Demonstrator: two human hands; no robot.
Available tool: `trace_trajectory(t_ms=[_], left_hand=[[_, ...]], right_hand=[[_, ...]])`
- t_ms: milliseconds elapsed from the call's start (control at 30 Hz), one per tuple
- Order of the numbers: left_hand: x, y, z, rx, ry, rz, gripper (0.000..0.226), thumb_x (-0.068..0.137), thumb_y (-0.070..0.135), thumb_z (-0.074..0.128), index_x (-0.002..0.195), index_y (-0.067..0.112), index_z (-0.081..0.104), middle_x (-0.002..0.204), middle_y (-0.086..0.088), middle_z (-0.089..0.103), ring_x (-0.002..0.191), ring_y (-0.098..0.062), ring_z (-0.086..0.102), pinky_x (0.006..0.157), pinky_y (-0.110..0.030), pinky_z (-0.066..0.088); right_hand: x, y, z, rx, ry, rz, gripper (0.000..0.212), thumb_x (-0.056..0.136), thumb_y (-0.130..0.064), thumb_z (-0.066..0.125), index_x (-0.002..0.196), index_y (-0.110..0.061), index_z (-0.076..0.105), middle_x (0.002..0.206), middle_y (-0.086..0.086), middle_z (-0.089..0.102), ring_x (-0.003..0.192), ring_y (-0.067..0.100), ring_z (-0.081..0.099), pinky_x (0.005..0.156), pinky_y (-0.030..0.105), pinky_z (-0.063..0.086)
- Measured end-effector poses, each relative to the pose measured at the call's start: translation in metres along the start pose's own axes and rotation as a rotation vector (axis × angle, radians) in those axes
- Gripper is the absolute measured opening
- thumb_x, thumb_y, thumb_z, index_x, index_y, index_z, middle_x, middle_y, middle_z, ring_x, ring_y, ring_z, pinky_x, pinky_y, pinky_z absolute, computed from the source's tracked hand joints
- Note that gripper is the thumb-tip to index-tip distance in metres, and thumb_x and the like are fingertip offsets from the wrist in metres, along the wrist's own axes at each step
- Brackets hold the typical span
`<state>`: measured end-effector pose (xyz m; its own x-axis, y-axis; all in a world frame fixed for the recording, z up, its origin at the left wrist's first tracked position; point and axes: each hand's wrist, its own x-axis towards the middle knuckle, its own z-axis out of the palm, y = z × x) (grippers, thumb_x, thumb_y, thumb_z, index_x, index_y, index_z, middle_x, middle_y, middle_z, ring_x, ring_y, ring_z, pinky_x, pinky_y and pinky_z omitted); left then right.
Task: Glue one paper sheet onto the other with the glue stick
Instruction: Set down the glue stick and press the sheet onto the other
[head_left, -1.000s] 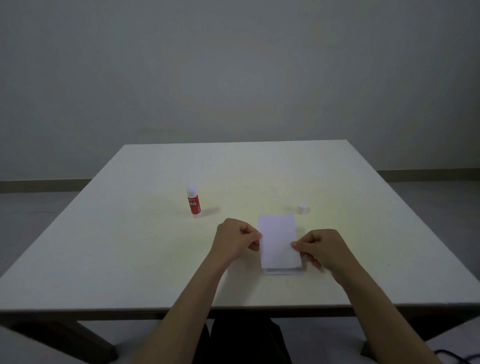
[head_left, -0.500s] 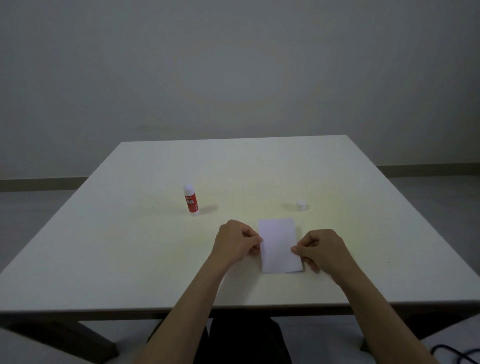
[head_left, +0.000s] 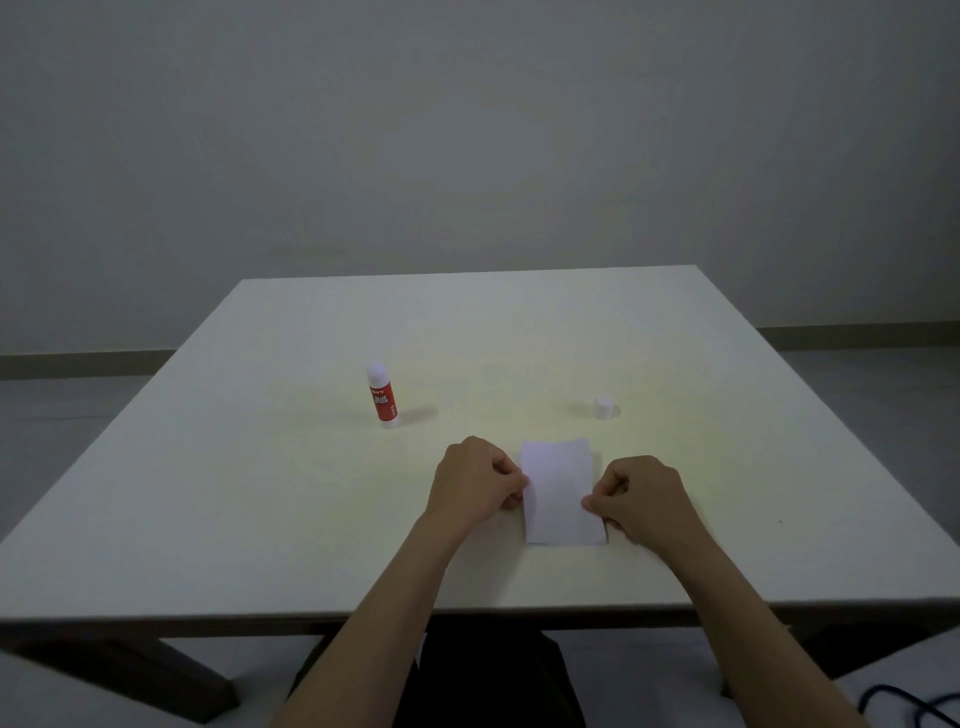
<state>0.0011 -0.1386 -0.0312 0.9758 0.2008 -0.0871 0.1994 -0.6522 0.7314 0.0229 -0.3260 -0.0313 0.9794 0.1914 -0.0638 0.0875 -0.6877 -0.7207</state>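
Note:
A small white paper sheet lies flat near the front of the white table; a second sheet under it cannot be made out. My left hand pinches its left edge and my right hand pinches its right edge, fingers curled. The red and white glue stick stands upright and uncapped to the far left of the paper. Its white cap sits on the table beyond the paper, to the right.
Behind the table's far edge rises a plain grey wall. A dark cable lies on the floor at the bottom right. My dark-clothed lap shows below the table's near edge.
The top sheet, held slightly raised with another edge showing beneath, has come down flat onto the lower sheet. Both hands stay at its sides. The view tilted slightly.

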Motion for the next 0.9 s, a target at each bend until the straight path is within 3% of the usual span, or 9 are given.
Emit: trace_trajectory(t_ms=[200, 333, 400, 467, 567, 733, 800, 833, 900], left_hand=[[0.000, -0.001, 0.008, 0.129, 0.071, 0.053, 0.012, 0.069, 0.020, 0.071, 0.066, 0.010, 0.067, 0.070, -0.001, 0.070, 0.070, -0.021, 0.064, 0.064, -0.032, 0.051], [0.000, -0.008, 0.009, 0.199, 0.144, 0.136, 0.034, 0.073, 0.036, 0.072, 0.099, 0.020, 0.059, 0.093, 0.004, 0.059, 0.091, -0.018, 0.057, 0.073, -0.029, 0.043], [0.000, -0.013, 0.007, 0.274, 0.068, 0.255, 0.056, 0.079, 0.045, 0.065, 0.129, 0.025, 0.048, 0.130, 0.003, 0.052, 0.122, -0.018, 0.047, 0.096, -0.034, 0.038], [0.000, -0.015, 0.005, 0.423, -0.128, 0.361, 0.073, 0.084, 0.054, 0.053, 0.146, 0.029, 0.023, 0.156, 0.007, 0.024, 0.145, -0.017, 0.016, 0.116, -0.044, 0.015], [-0.002, -0.020, 0.009, 0.608, -0.353, 0.414, 0.079, 0.088, 0.059, 0.038, 0.149, 0.028, 0.000, 0.160, 0.010, -0.005, 0.146, -0.020, -0.014, 0.115, -0.053, -0.010], [-0.003, -0.033, 0.000, 0.658, -0.399, 0.381, 0.082, 0.088, 0.063, 0.032, 0.148, 0.027, -0.010, 0.159, 0.011, -0.014, 0.145, -0.021, -0.020, 0.114, -0.055, -0.015], [-0.002, -0.044, -0.012, 0.670, -0.380, 0.355, 0.084, 0.087, 0.065, 0.033, 0.148, 0.028, -0.010, 0.158, 0.012, -0.014, 0.144, -0.022, -0.021, 0.113, -0.056, -0.016], [-0.001, -0.050, -0.019, 0.672, -0.368, 0.339, 0.085, 0.086, 0.066, 0.034, 0.148, 0.028, -0.010, 0.158, 0.013, -0.014, 0.144, -0.023, -0.021, 0.113, -0.056, -0.016], [-0.001, -0.063, -0.033, 0.676, -0.357, 0.312, 0.088, 0.084, 0.068, 0.034, 0.148, 0.029, -0.011, 0.158, 0.014, -0.015, 0.144, -0.023, -0.023, 0.112, -0.055, -0.016]], right_hand=[[0.004, 0.003, 0.000, -0.152, 0.008, 0.003, 0.046, 0.070, -0.019, 0.078, 0.053, -0.016, 0.035, 0.058, -0.003, 0.043, 0.059, 0.015, 0.042, 0.052, 0.028, 0.031], [0.005, 0.005, -0.002, -0.117, 0.016, 0.026, 0.049, 0.067, -0.021, 0.080, 0.056, -0.018, 0.032, 0.060, -0.004, 0.040, 0.054, 0.009, 0.035, 0.048, 0.025, 0.025], [0.006, 0.004, -0.002, -0.128, 0.009, 0.025, 0.049, 0.067, -0.022, 0.080, 0.057, -0.018, 0.032, 0.061, -0.003, 0.040, 0.055, 0.009, 0.035, 0.048, 0.024, 0.024], [0.007, 0.004, -0.001, -0.131, 0.016, 0.027, 0.048, 0.067, -0.022, 0.079, 0.058, -0.018, 0.033, 0.061, -0.003, 0.041, 0.055, 0.010, 0.036, 0.048, 0.024, 0.025], [0.008, 0.004, -0.001, -0.130, 0.024, 0.030, 0.045, 0.066, -0.022, 0.079, 0.059, -0.018, 0.035, 0.062, -0.003, 0.044, 0.058, 0.014, 0.041, 0.048, 0.025, 0.028], [0.002, -0.007, 0.007, -0.178, 0.043, 0.012, 0.032, 0.070, -0.029, 0.076, 0.075, -0.016, 0.047, 0.072, -0.002, 0.051, 0.070, 0.019, 0.049, 0.056, 0.030, 0.033], [-0.005, -0.016, 0.020, -0.293, 0.103, -0.125, 0.028, 0.078, -0.037, 0.067, 0.097, -0.020, 0.054, 0.091, 0.000, 0.058, 0.089, 0.022, 0.053, 0.068, 0.032, 0.039], [-0.009, -0.018, 0.030, -0.380, 0.097, -0.220, 0.036, 0.085, -0.041, 0.057, 0.115, -0.023, 0.053, 0.115, 0.003, 0.059, 0.108, 0.025, 0.051, 0.083, 0.034, 0.040], [-0.023, -0.025, 0.049, -0.578, 0.013, -0.432, 0.053, 0.094, -0.051, 0.025, 0.141, -0.028, 0.032, 0.154, -0.006, 0.030, 0.142, 0.027, 0.023, 0.111, 0.044, 0.023]])
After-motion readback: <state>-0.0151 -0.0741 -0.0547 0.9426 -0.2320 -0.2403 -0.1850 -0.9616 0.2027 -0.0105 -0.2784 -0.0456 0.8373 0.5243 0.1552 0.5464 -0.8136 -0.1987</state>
